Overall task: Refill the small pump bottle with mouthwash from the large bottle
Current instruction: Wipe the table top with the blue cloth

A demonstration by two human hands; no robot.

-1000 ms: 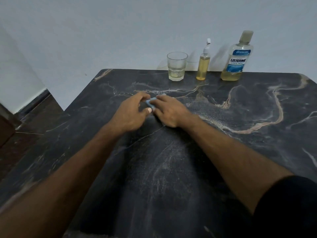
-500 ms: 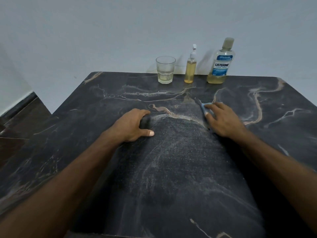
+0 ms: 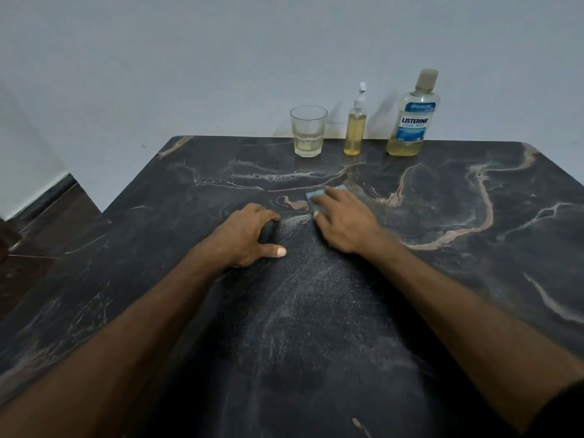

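Both hands lie on the dark marble table (image 3: 474, 279). The right hand (image 3: 346, 221) presses a blue sponge (image 3: 316, 197) flat under its fingers; the left hand (image 3: 249, 237) rests loosely spread just beside it. Beyond the sponge, at the table's far edge, stand a glass (image 3: 308, 131), the small pump bottle (image 3: 355, 128) and the large bottle (image 3: 412, 116) — all upright.

Dark marble table (image 3: 474, 279), dusty centre. At 12 o'clock edge: glass (image 3: 308, 131), small pump bottle (image 3: 356, 128), large bottle (image 3: 413, 116) upright in a row. Blue cloth (image 3: 316, 197) mid-table.
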